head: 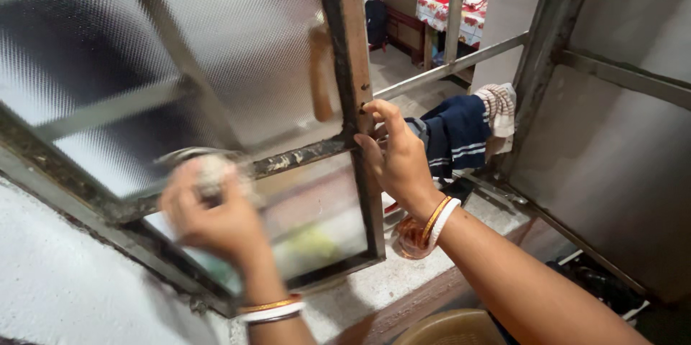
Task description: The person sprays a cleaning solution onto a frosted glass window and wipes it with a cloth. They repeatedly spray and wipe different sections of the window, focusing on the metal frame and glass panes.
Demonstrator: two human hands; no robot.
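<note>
Lower left of the frame: left hand (212,219), blurred, fingers curled shut around a pale, crumpled wad of cloth (210,172), pressed against the frosted, textured glass pane (216,50) of a swung-open window sash with a dark, worn metal frame (306,154). Orange and white bangles (272,309) around that wrist.

Centre of the frame: right hand (394,154) clamped on the sash's upright outer edge bar, fingertips (371,109) hooked over the bar just below a brownish window handle (321,71), thumb side toward the lower pane. Orange and white bangles (435,223) on this wrist too.

Right of centre, just beyond the right hand: dark blue cloth with pale stripes (455,136) and a light checked towel (498,109), both draped over a grey horizontal window-grille bar (446,69).

Bottom of the frame: speckled grey stone sill (374,280) under the sash; rim of a tan round container (453,327) at the lower edge.

Top centre, far behind the grille: table with a red-and-white patterned cover (440,8).
</note>
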